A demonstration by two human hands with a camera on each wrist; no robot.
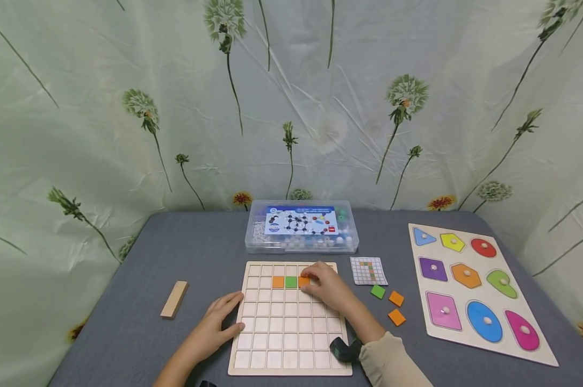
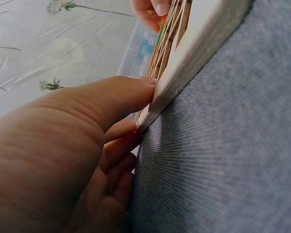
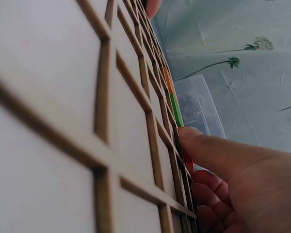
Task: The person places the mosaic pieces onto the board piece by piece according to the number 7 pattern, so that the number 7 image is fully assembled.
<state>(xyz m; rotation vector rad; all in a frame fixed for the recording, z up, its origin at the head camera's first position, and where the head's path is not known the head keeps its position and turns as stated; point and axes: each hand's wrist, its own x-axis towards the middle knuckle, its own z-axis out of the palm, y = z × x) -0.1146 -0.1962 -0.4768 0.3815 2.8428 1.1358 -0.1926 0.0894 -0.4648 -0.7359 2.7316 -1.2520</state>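
1. Right hand (image 1: 327,287) reaches across the grid board (image 1: 290,318), fingers curled, pressing an orange tile (image 1: 303,281) into a second-row cell beside the green tile (image 1: 290,281).
2. Left hand (image 1: 218,322) lies relaxed, fingers straight, holding nothing, touching the board's left edge on the worktop (image 1: 141,344).

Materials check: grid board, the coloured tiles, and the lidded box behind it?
Grid board: looks like pale unfinished wood, likely laser-cut ply; darker edges on the lattice ribs in the right wrist view. Orange tile under way on the board: flat, matte, solid colour; painted wood or plastic, cannot tell. Box: clear glossy plastic, contents visible through the walls.
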